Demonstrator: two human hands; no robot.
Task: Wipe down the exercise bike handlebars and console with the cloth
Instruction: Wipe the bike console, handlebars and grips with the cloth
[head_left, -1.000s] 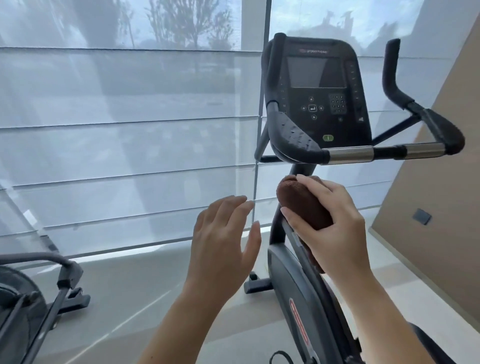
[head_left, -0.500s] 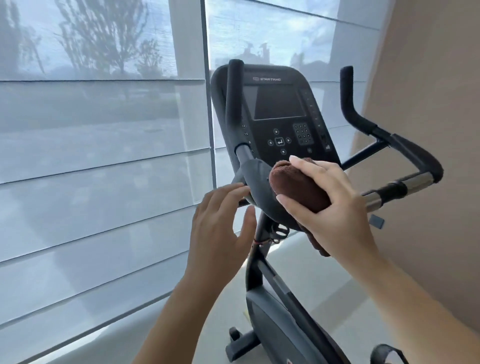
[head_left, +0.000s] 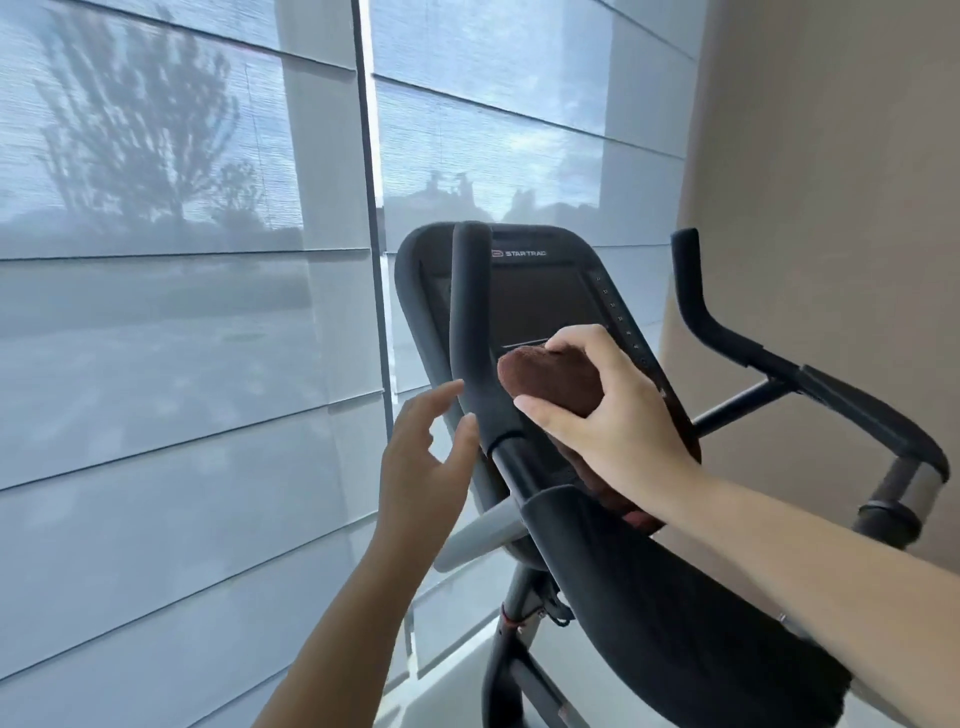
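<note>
Right hand (head_left: 618, 415): you are gripping a bunched brown cloth (head_left: 550, 382), fingers curled over its top and thumb underneath, and you are holding it against the lower face of the console (head_left: 545, 291), just beside the left upright grip. A tail of the cloth is hanging below your wrist, in front of the console's lower edge.

Left hand (head_left: 421, 462): you are holding it open and empty, fingers spread and slightly curled, fingertips just beside the left handlebar (head_left: 470, 322); whether they are touching it cannot be told.

Console: black, tilted back, brand lettering along the top, dark screen, a column of small markings down its right edge. The lower part is hidden behind your right hand and the cloth.

Left handlebar: black padded grip standing upright in front of the console's left side, continuing down into a wide padded section passing under your right forearm.

Right handlebar (head_left: 727, 343): black, curving up at right, well apart from both hands, with a silver section near its lower end.

Background: a window with sheer blinds (head_left: 182, 312) at left, a beige wall (head_left: 831, 182) at right.
</note>
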